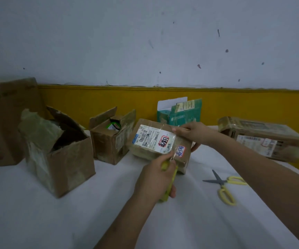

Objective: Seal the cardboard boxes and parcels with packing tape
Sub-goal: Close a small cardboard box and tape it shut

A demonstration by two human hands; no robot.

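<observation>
A small brown parcel (145,151) with a white shipping label lies tilted on the white table, in the middle of the view. My right hand (193,133) grips its far right edge, thumb on top and fingers round the side. My left hand (154,180) holds a yellow tape dispenser (173,177) against the parcel's near edge. A strip of clear tape (170,139) runs shiny across the label from the dispenser toward my right thumb.
Yellow-handled scissors (224,187) lie open on the table to the right. Two open cardboard boxes (64,162) (109,142) stand to the left, beside a big box (3,121) at the far left. A green carton (179,114) and a long taped box (260,137) sit at the back.
</observation>
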